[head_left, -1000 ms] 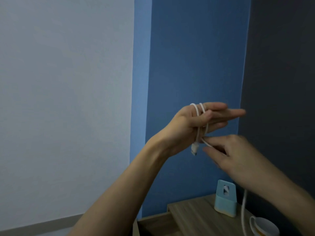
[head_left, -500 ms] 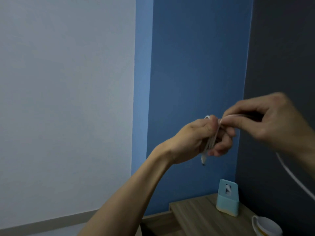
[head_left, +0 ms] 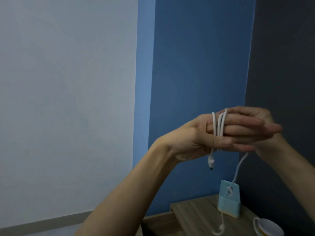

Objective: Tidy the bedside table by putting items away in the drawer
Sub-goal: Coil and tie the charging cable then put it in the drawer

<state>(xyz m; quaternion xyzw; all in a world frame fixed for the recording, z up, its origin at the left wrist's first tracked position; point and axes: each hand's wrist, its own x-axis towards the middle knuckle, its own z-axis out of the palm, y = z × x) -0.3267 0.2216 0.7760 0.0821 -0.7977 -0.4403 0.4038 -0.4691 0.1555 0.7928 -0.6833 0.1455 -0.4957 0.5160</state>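
Observation:
A white charging cable is wound in several loops around the straightened fingers of my left hand, raised at chest height. Its plug end dangles just below the palm. My right hand is behind the left fingers, mostly hidden, and holds the free run of the cable. That free length hangs down past my right wrist to the wooden bedside table, where its tail curls. No drawer is in view.
A light blue holder stands on the table against the wall. A white cup sits at the table's right edge. Blue wall ahead, pale wall left, dark panel right.
My left fingers have straightened out again from a fist. My right hand came down from above and passed behind them, adding another loop of cable around the left fingers.

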